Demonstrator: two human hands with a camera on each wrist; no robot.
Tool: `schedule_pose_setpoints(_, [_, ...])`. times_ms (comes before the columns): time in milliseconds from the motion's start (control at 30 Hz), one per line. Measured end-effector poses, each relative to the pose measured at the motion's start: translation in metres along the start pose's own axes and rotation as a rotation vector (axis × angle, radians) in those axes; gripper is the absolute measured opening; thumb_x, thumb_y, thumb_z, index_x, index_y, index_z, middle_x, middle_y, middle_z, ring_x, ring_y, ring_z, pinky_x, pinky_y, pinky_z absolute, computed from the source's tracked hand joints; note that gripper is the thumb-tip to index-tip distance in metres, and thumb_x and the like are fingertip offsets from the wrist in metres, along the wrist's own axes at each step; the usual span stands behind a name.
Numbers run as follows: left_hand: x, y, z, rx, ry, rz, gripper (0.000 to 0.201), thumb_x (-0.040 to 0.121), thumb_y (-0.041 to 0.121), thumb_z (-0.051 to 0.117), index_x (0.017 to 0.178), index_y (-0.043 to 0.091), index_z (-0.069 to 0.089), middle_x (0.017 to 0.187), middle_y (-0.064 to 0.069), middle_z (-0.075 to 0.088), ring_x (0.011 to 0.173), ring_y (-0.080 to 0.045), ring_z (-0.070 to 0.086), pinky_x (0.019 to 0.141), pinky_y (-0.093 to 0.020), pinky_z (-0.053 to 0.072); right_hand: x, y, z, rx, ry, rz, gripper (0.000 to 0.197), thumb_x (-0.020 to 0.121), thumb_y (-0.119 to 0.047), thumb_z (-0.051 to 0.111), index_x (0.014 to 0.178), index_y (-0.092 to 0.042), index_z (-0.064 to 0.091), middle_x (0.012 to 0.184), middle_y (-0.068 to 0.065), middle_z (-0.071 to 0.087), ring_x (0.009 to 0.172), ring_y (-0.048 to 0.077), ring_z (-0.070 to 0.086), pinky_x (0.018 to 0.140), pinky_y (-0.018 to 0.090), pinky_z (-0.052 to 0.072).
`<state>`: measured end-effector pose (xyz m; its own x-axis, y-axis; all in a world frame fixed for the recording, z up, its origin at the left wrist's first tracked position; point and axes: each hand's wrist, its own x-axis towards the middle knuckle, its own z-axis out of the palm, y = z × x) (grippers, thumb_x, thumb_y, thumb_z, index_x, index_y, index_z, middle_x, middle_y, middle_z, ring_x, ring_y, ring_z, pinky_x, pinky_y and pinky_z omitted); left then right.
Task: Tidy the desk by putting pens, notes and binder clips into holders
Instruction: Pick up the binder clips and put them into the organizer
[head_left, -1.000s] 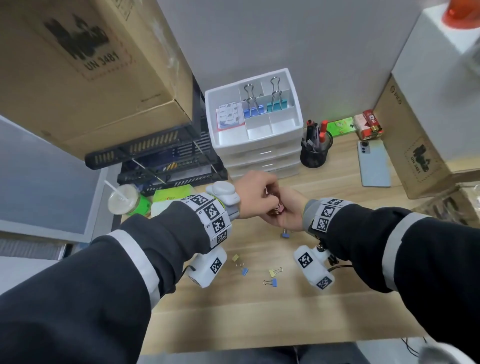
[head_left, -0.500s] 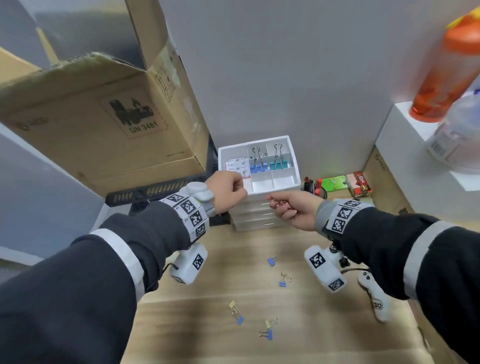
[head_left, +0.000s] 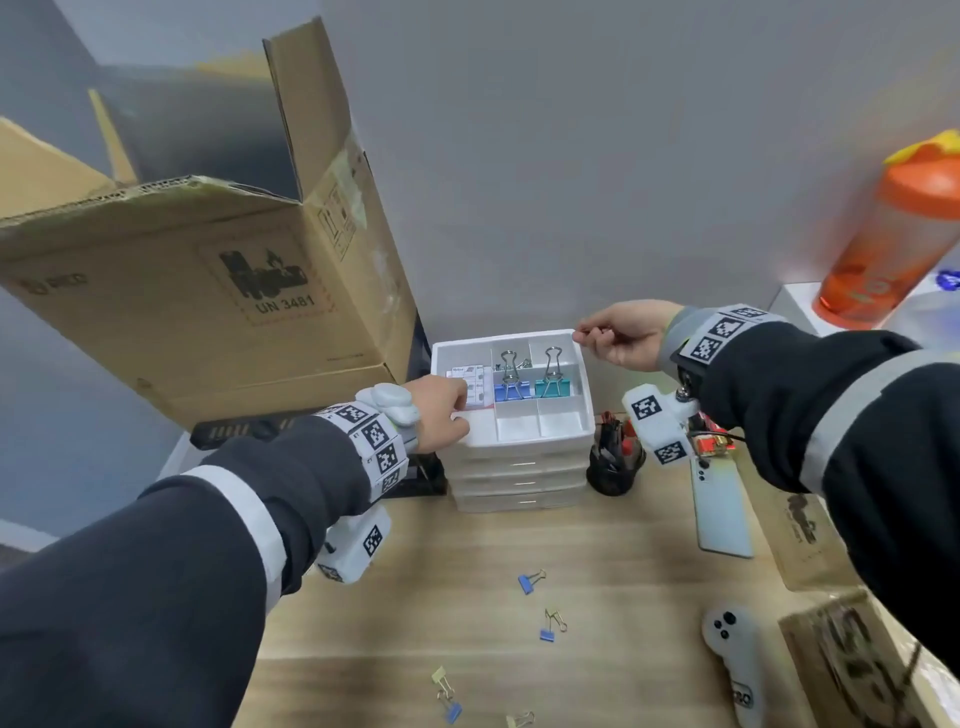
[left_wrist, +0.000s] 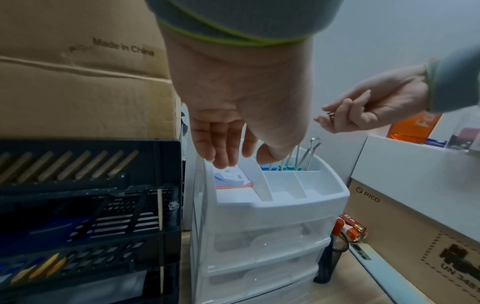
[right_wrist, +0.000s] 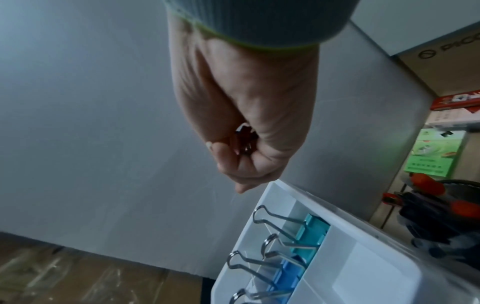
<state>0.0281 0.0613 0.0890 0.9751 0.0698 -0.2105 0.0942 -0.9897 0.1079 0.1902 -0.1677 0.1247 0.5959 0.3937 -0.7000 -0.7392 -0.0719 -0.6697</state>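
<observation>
Your right hand (head_left: 626, 335) pinches a small binder clip (right_wrist: 244, 142) over the drawer organiser (head_left: 586, 395); left hand (head_left: 441, 410) rests relaxed on its rim; several clips (head_left: 531, 581) remain on the worktop (head_left: 623, 597).

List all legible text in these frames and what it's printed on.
"UN 3481": hazard label on the big cardboard box.
"Made in China": same box, left wrist view.
"PICO": cardboard box on the right; its own label reads partly "UN 348".
"Fo", cut off: orange bottle.
Too small or blurred: notes in the white organizer, green card, red pack, remote.
</observation>
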Motion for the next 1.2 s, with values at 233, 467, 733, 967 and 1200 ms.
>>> schedule_pose_setpoints(233, [0.022, -0.008, 0.013, 0.028, -0.03, 0.058, 0.022, 0.081, 0.024, 0.055, 0.1, 0.011, 0.058, 0.093, -0.004, 0.063, 0.085, -0.027, 0.061, 0.069, -0.036, 0.049, 0.045, -0.01, 0.011, -0.416, 0.18, -0.16, 0.023, 0.092, 0.0, 0.062, 0.074, -0.01, 0.052, 0.06, 0.003, 0.055, 0.036, 0.004, 0.053, 0.045, 0.013, 0.05])
schedule_pose_setpoints(467, [0.033, -0.018, 0.027, -0.033, -0.075, 0.107, 0.008, 0.079, 0.021, 0.054, 0.08, 0.017, 0.061, 0.077, 0.002, 0.065, 0.074, -0.022, 0.06, 0.068, -0.039, 0.054, 0.061, -0.014, 0.023, -1.051, 0.248, -0.355, 0.014, 0.077, -0.006, 0.075, 0.068, -0.007, 0.064, 0.064, 0.005, 0.067, 0.052, 0.018, 0.065, 0.053, 0.023, 0.054])
schedule_pose_setpoints(733, [0.039, -0.014, 0.033, -0.065, -0.121, 0.093, 0.01, 0.079, 0.019, 0.055, 0.075, 0.016, 0.062, 0.073, 0.001, 0.065, 0.069, -0.022, 0.062, 0.062, -0.034, 0.052, 0.072, -0.004, 0.037, -1.503, 0.339, -0.371, 0.013, 0.079, -0.017, 0.079, 0.089, -0.009, 0.077, 0.084, 0.005, 0.077, 0.072, 0.022, 0.066, 0.076, 0.031, 0.06])
schedule_pose_setpoints(967, [0.035, -0.015, 0.034, -0.121, -0.1, 0.092, 0.011, 0.08, 0.016, 0.054, 0.075, 0.013, 0.063, 0.072, 0.0, 0.066, 0.068, -0.022, 0.062, 0.06, -0.034, 0.051, 0.077, -0.001, 0.044, -1.596, 0.38, -0.384, 0.018, 0.074, -0.023, 0.083, 0.087, -0.012, 0.078, 0.085, 0.006, 0.077, 0.085, 0.023, 0.074, 0.079, 0.035, 0.062])
schedule_pose_setpoints(1200, [0.027, -0.015, 0.034, -0.157, -0.069, 0.108, 0.01, 0.081, 0.014, 0.055, 0.075, 0.012, 0.063, 0.072, 0.0, 0.065, 0.066, -0.02, 0.058, 0.057, -0.029, 0.045, 0.071, -0.001, 0.041, -1.515, 0.397, -0.446, 0.014, 0.075, -0.009, 0.074, 0.089, -0.01, 0.077, 0.09, 0.008, 0.076, 0.086, 0.026, 0.072, 0.081, 0.037, 0.061])
